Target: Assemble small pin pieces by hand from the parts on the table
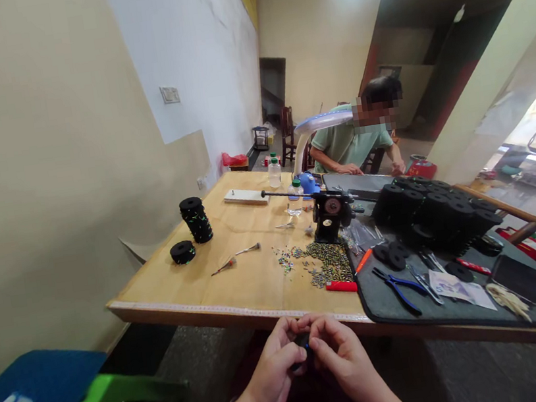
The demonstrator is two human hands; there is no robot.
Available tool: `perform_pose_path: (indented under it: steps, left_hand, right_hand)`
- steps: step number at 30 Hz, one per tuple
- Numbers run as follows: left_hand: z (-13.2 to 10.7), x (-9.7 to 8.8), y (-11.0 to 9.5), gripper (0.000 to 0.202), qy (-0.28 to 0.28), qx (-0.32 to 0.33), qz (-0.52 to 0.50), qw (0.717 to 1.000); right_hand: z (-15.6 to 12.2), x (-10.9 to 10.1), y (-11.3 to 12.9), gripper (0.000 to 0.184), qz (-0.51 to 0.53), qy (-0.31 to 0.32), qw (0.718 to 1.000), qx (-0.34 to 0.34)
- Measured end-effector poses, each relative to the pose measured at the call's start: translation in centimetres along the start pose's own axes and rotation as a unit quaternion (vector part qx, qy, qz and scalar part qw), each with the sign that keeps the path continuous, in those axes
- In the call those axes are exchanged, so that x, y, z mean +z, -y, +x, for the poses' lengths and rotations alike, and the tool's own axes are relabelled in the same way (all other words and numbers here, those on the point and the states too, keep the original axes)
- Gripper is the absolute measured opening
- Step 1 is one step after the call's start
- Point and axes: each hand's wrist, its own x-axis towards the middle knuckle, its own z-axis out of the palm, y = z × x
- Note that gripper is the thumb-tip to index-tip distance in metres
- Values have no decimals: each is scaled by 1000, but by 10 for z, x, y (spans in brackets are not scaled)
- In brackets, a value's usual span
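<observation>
Stretches through the centre of the frame as a wooden worktop point(255, 289), edged in front with a pale strip point(203, 308). Bears a stack of black discs point(196, 221) and a lone black disc point(183, 253) left of centre, a white board point(246, 196) higher up, and scattered small pieces point(333, 256) beside a red cylinder point(341, 286) below centre. Carries at right a dark mat point(454, 320), laid with blue-handled pliers point(399, 284), a printed slip point(449, 284) and many black rolls point(401, 205).

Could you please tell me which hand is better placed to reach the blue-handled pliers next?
Probably the right hand: the blue-handled pliers lie beyond it to the right, on the grey mat, farther from the left hand. Both hands hold a small dark piece, though.
</observation>
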Motion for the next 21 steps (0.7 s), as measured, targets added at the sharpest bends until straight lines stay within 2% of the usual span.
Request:
perform_pose_path:
  steps: [4, 8, 13, 21]
  left_hand:
    - [0, 1, -1, 25, -12, -2, -4, 1000]
    - [-1, 1, 1, 22, -20, -15, -15, 1000]
    - [0, -1, 2, 16, -21, -11, -6, 1000]
    - [0, 3, -1, 21, -45, -1, 19, 999]
  right_hand:
    - [-3, 3, 0, 16, -104, -19, 992, -70]
    - [-6, 5, 0, 14, -130, -15, 986, -101]
    - [-6, 5, 3, 13, -141, -7, 985, -99]
    - [-5, 9, 8, 13, -140, 16, 984, -113]
